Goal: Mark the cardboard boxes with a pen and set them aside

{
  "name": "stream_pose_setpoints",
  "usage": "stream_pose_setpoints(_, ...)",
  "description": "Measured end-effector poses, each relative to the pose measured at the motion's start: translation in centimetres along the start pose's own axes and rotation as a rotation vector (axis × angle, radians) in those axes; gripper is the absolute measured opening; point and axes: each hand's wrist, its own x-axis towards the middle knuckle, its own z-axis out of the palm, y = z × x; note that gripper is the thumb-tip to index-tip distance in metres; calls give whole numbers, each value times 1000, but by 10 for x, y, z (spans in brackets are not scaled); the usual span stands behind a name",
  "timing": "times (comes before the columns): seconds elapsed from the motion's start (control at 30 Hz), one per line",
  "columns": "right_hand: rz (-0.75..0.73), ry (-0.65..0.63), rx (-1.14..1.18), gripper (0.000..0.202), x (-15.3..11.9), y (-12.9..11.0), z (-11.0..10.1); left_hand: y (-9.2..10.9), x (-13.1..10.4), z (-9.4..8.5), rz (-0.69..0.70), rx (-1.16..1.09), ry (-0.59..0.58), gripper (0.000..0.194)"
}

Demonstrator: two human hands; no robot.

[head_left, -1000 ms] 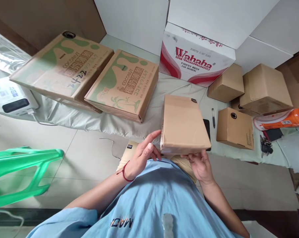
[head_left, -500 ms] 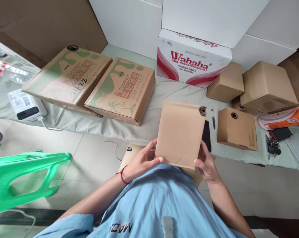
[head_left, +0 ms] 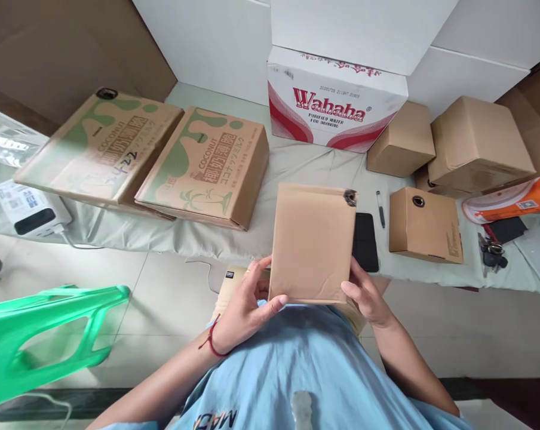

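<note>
Plain cardboard box (head_left: 312,245) over the front edge of the cloth-covered bench (head_left: 252,242), contents hidden. Left hand (head_left: 247,304) grasps its lower left corner, right hand (head_left: 368,298) its lower right — thumbs on the plain face, fingers bent round the sides. To the left, a wide coconut carton (head_left: 102,149) and a narrower coconut carton (head_left: 205,167), both closed. Wahaha carton (head_left: 335,101) behind — contents likewise unseen.
</note>
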Motion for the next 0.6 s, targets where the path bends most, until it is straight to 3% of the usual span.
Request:
stream_pose_setpoints(0.13, -14, -34, -201, 58, 11, -10, 3, 4, -2, -6, 10, 381, 161, 58)
stream_pose_setpoints(0.2, -12, 1, -330, 52, 15, -15, -6, 2, -3, -7, 91, 548, 259, 56)
stream_pose_setpoints(0.27, -18, 111, -488, 47, 22, -22, -24, 2, -3, -7, 253, 633, 415, 58)
stream_pose_setpoints(0.37, -96, 448, -903, 44, 49, -41, -66, 11, 3, -2, 536, 659, 585, 47)
stream_pose_setpoints(0.43, -65, 583, -1280, 41, 77, -55, -95, 26, 12, 3, 658, 616, 503, 33)
stream_pose_setpoints(0.5, 155, 518, -1568, 41, 107, -67, -115, 45, 25, 12, 708, 566, 333, 20)
stream_pose_setpoints(0.6, 353, 358, -1719, 40, 144, -74, -126, 66, 49, 26, 700, 629, 177, 18)
